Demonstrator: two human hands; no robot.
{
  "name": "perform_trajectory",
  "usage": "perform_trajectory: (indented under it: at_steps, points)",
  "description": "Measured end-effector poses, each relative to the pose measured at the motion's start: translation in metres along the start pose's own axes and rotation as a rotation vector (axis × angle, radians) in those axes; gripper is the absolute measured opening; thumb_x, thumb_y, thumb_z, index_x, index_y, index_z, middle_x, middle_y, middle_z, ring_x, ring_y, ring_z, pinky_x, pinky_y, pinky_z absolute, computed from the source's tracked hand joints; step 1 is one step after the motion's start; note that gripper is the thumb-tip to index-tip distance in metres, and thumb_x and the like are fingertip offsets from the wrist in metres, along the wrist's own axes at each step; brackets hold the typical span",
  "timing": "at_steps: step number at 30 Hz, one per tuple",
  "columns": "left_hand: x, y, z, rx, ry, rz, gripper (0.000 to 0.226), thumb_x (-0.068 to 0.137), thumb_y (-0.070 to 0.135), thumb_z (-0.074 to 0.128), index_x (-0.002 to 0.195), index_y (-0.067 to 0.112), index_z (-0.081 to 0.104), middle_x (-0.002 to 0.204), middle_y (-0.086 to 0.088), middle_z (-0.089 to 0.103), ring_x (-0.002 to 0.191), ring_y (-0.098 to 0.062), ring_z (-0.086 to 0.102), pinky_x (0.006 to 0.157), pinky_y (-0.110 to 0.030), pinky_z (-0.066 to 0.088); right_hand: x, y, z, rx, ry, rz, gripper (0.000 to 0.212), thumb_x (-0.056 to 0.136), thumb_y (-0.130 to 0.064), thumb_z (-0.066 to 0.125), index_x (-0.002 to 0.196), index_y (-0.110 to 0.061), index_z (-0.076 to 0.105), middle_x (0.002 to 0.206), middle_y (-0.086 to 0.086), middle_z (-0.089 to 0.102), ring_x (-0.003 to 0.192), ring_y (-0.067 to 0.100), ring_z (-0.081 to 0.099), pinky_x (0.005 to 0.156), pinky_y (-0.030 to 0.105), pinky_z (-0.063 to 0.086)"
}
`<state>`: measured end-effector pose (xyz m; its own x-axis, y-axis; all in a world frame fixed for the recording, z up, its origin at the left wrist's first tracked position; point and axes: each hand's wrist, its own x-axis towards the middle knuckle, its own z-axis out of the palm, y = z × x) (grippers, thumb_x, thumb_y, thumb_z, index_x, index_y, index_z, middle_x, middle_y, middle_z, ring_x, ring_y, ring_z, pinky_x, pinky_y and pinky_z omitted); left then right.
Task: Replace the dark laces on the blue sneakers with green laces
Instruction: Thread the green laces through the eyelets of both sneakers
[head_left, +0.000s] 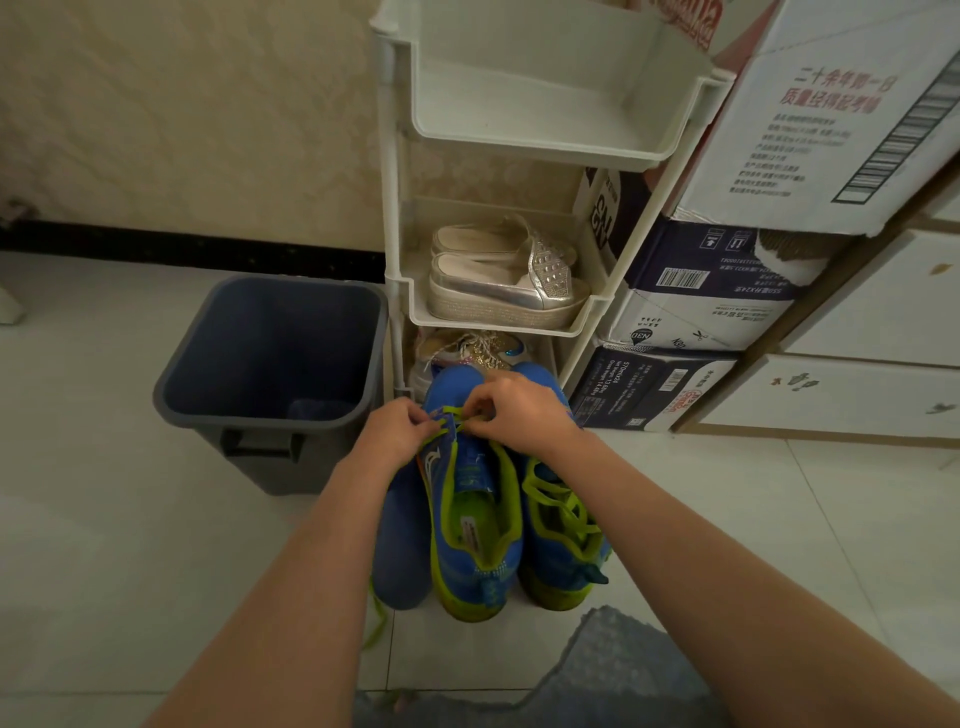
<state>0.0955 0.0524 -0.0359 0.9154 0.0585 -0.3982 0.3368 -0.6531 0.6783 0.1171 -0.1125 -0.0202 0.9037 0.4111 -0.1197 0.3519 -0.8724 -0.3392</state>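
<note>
- I am pinching the green lace (451, 414) with both hands: my left hand (400, 431) is nipping it from the left and my right hand (519, 410) from the right, all fingers curled in on it.
- The grip is sitting over the upper eyelets of the left blue sneaker (467, 519), which is standing on the tiled floor (104, 519) under my wrists, heel toward me.
- Just beyond my knuckles the white rack (395, 260) is closing the way forward; the sneaker toes are lying close against its bottom tier.
- Left of the grip, the rim of the grey bin (270, 384) is standing near my left wrist.
- Bare tile is lying open toward me, outside both forearms.
- I am counting two blue sneakers side by side; the right blue sneaker (561, 530) is already showing green lacing.
- One blue insole (402, 545) is lying against the left one, under my left forearm, with a loose green lace end (376, 618) trailing beside it.
- Beyond the grip, a pair of silver platform shoes (504, 280) is sitting on the middle tier, with glittery shoes (467, 348) below.
- Stacked cartons (701, 291) are walling off the far right.
</note>
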Motion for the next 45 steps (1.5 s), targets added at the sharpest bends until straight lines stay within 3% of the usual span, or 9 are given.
perform_trajectory:
  at_steps: [6,13,18,22,27,29,35,39,45]
  points:
    - [0.004,-0.002,-0.003,0.0,-0.005,-0.002,0.021,0.087,0.035,0.066,0.082,0.017,0.057,0.093,-0.004,0.061,0.094,-0.023,0.059,0.086,-0.038,0.047,0.003,-0.015,0.006,-0.101,0.047,0.011,0.009,0.088,-0.015,0.056,0.09,-0.017,0.064,0.105,0.0,0.06,0.097,0.022,0.058,0.07,0.031,0.038]
    - [0.007,-0.003,-0.004,0.03,-0.099,0.006,0.024,0.088,0.037,0.064,0.101,0.017,0.064,0.113,-0.006,0.065,0.107,-0.025,0.059,0.097,-0.04,0.046,0.004,-0.018,0.008,-0.161,0.033,-0.038,0.006,0.089,-0.014,0.053,0.088,-0.014,0.059,0.105,0.002,0.06,0.094,0.024,0.058,0.071,0.034,0.041]
    - [0.007,-0.002,-0.001,0.001,-0.119,0.005,0.02,0.09,0.03,0.063,0.098,0.012,0.064,0.106,-0.007,0.065,0.097,-0.019,0.058,0.082,-0.029,0.042,0.006,0.008,-0.008,0.399,-0.061,0.134,0.008,0.082,-0.017,0.07,0.088,-0.013,0.073,0.089,-0.004,0.071,0.084,0.008,0.064,0.08,0.024,0.052]
    - [0.006,0.0,-0.002,-0.05,-0.185,-0.006,0.017,0.094,0.024,0.058,0.099,0.009,0.063,0.097,-0.007,0.059,0.092,-0.017,0.053,0.079,-0.027,0.038,0.001,0.028,-0.016,0.697,0.082,0.269,0.017,0.091,-0.018,0.063,0.09,-0.004,0.072,0.076,0.0,0.067,0.066,0.01,0.054,0.058,0.011,0.042]
    - [0.01,-0.004,-0.004,-0.044,-0.224,-0.047,0.022,0.096,0.026,0.053,0.082,0.009,0.056,0.084,-0.014,0.051,0.08,-0.02,0.048,0.074,-0.031,0.036,0.006,0.024,-0.005,0.478,-0.035,0.417,0.04,0.092,-0.041,0.058,0.082,-0.005,0.073,0.064,-0.002,0.063,0.052,0.003,0.053,0.059,0.024,0.042]
    - [0.01,-0.005,-0.005,-0.068,-0.231,-0.07,0.026,0.095,0.026,0.054,0.076,0.01,0.061,0.084,-0.014,0.057,0.081,-0.021,0.052,0.076,-0.034,0.04,0.01,0.017,0.0,0.322,-0.079,0.46,0.045,0.09,-0.051,0.056,0.08,-0.01,0.073,0.071,0.0,0.066,0.064,0.01,0.059,0.063,0.027,0.046]
    - [0.009,-0.003,-0.006,-0.133,-0.231,-0.102,0.025,0.091,0.023,0.061,0.07,0.01,0.068,0.078,-0.008,0.067,0.083,-0.022,0.061,0.086,-0.037,0.048,0.012,0.003,0.009,0.287,-0.037,0.581,0.051,0.08,-0.05,0.068,0.057,-0.015,0.038,0.058,0.0,0.042,0.052,0.015,0.041,0.045,0.027,0.029]
    - [0.01,-0.001,-0.007,-0.152,-0.234,-0.136,0.024,0.089,0.023,0.064,0.072,0.007,0.068,0.073,-0.006,0.065,0.069,-0.017,0.057,0.068,-0.029,0.042,0.018,0.005,0.007,0.401,-0.11,0.631,0.037,0.077,-0.035,0.07,0.06,-0.014,0.045,0.063,0.002,0.048,0.071,0.024,0.052,0.059,0.031,0.039]
    - [0.011,0.001,0.0,-0.258,-0.257,-0.216,0.027,0.095,0.016,0.055,0.07,0.009,0.059,0.068,-0.003,0.06,0.056,-0.009,0.055,0.049,-0.019,0.043,0.025,0.007,0.013,0.489,-0.173,0.7,0.039,0.074,-0.033,0.075,0.067,-0.016,0.041,0.088,0.014,0.049,0.092,0.03,0.04,0.083,0.043,0.032]
